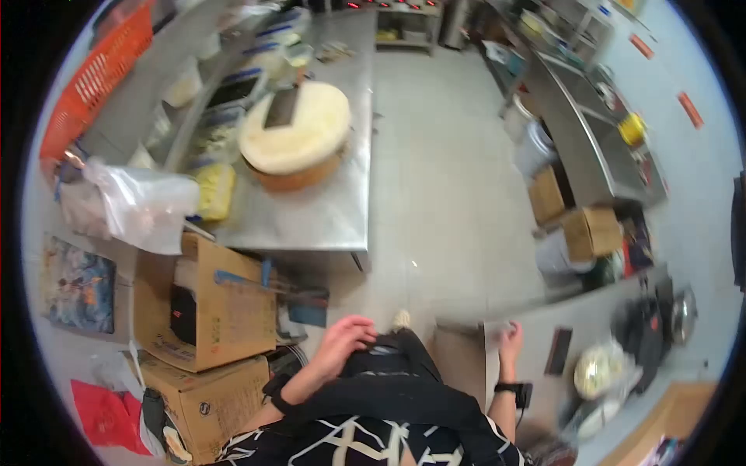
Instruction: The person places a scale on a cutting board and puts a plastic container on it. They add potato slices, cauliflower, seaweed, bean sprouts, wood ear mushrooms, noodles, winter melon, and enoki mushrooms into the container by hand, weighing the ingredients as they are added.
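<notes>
My left hand is in front of my dark apron at the bottom centre, fingers loosely curled and a little apart, with nothing visible in it. My right hand is at the left edge of a metal table at the lower right; its fingers are blurred, and anything they hold is too small to make out. Ahead on the left, a cleaver lies flat on a thick round chopping block, which stands on a steel counter. A dark flat object lies right of my right hand.
Food containers line the counter's left side. Cardboard boxes are stacked at the lower left. A tiled floor aisle runs ahead. Sinks, bins and another box stand on the right. A bagged bowl sits at the lower right.
</notes>
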Available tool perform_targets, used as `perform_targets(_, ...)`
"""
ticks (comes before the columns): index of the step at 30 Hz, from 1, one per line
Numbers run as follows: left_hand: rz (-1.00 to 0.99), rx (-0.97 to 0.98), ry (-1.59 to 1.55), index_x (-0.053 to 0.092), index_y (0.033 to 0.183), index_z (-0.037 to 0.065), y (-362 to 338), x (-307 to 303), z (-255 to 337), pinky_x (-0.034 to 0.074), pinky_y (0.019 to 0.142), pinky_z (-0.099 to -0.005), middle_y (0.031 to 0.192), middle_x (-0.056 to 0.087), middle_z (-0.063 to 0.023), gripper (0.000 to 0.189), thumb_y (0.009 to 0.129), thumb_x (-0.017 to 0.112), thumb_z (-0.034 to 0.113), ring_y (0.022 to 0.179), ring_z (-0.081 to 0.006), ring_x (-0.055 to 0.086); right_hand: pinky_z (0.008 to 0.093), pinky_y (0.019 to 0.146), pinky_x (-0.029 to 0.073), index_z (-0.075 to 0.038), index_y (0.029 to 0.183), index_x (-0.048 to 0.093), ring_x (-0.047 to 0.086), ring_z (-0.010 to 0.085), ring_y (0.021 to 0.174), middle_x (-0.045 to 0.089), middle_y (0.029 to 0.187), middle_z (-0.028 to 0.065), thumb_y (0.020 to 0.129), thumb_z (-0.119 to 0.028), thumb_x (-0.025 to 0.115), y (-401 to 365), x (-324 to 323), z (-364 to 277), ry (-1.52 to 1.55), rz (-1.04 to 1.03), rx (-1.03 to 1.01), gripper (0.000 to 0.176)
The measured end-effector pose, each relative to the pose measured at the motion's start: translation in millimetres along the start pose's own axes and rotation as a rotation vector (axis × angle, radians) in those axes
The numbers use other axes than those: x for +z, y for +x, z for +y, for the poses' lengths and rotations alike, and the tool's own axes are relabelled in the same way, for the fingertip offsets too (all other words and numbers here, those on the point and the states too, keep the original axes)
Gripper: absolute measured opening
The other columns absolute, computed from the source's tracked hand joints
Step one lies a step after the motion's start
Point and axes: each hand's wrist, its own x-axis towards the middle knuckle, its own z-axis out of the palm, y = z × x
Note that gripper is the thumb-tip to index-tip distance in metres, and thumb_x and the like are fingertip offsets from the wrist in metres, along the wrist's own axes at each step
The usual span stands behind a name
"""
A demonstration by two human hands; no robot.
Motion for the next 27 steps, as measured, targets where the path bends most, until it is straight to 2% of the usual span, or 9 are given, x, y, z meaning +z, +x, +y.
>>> perform_targets(2,-0.009,0.009,0.029,0.054,0.109,0.003,7,12,2,0.044,0.078,-0.0235,0.098,0.060,-0.0058,0.022,0.092,0.047,0.014,0.091,-0.0123,0.056,0.0304,0.052,0.044,-0.002,0.105,0.054,0.050,0.0167,0.052,0.052,0.064,0.0057,0.079,-0.004,0.054,-5,11,38,-0.009,-0.009,-0.028,0.027)
perform_targets(3,-0.075,0.016,0.029,0.054,0.109,0.003,88,55,55,0.043,0.078,-0.0228,0.098,0.060,-0.0053,0.021,0.092,0.046,0.013,0.090,-0.0113,0.056,0.0341,0.054,0.045,-0.003,0.104,0.057,0.053,0.0231,0.055,0.056,0.068,0.0098,0.078,-0.010,0.057,87,-8,9,-0.260,-0.034,-0.202,0.027)
perform_targets(4,-0.112,0.002,0.062,0.054,0.108,0.003,107,63,64,0.043,0.077,-0.0222,0.098,0.060,-0.0048,0.021,0.092,0.045,0.013,0.089,-0.0103,0.055,0.0377,0.056,0.047,-0.003,0.102,0.060,0.057,0.0295,0.057,0.060,0.071,0.0139,0.078,-0.016,0.059,99,-10,16,-0.480,-0.078,-0.347,0.027)
perform_targets(6,-0.073,0.014,0.110,0.054,0.108,0.003,142,63,91,0.042,0.077,-0.0219,0.098,0.059,-0.0044,0.021,0.092,0.045,0.013,0.089,-0.0095,0.055,0.0432,0.064,0.048,-0.006,0.101,0.064,0.061,0.0370,0.072,0.064,0.085,0.0187,0.076,-0.025,0.062,106,13,-3,-0.725,-0.487,0.034,0.031)
perform_targets(9,-0.055,0.027,0.139,0.054,0.108,0.004,202,68,119,0.041,0.077,-0.0213,0.098,0.059,-0.0032,0.021,0.092,0.044,0.013,0.090,-0.0082,0.054,0.0416,0.076,0.049,-0.009,0.115,0.056,0.060,0.0346,0.091,0.062,0.100,0.0184,0.068,-0.027,0.068,114,13,-5,-0.769,-0.721,-0.056,0.051)
perform_targets(10,-0.046,0.004,0.136,0.054,0.108,0.004,223,68,128,0.041,0.077,-0.0214,0.097,0.059,-0.0030,0.021,0.092,0.044,0.013,0.090,-0.0083,0.053,0.0422,0.067,0.049,-0.010,0.116,0.055,0.061,0.0354,0.079,0.062,0.081,0.0176,0.076,-0.020,0.062,115,12,-19,-0.765,-0.701,-0.150,0.042)
perform_targets(15,-0.059,0.000,0.048,0.054,0.109,0.004,324,62,167,0.041,0.076,-0.0211,0.097,0.058,-0.0027,0.022,0.091,0.044,0.013,0.088,-0.0085,0.053,0.0424,0.067,0.049,-0.007,0.113,0.056,0.060,0.0362,0.079,0.062,0.082,0.0185,0.077,-0.020,0.061,200,41,-56,-0.778,-0.687,-0.109,0.039)
perform_targets(23,0.065,0.148,-0.062,0.054,0.110,0.005,392,52,262,0.040,0.077,-0.0220,0.098,0.059,-0.0025,0.022,0.092,0.043,0.013,0.089,-0.0089,0.052,0.0428,0.067,0.048,-0.003,0.108,0.056,0.059,0.0376,0.079,0.060,0.083,0.0198,0.078,-0.020,0.061,424,104,-125,-0.987,-0.794,-0.202,0.035)
perform_targets(27,0.247,0.441,-0.125,0.054,0.110,0.005,404,30,301,0.040,0.078,-0.0230,0.098,0.058,-0.0023,0.022,0.093,0.042,0.012,0.090,-0.0093,0.052,0.0430,0.066,0.047,-0.001,0.105,0.056,0.058,0.0383,0.079,0.060,0.083,0.0205,0.078,-0.020,0.061,583,172,-176,-1.116,-0.891,-0.547,0.034)
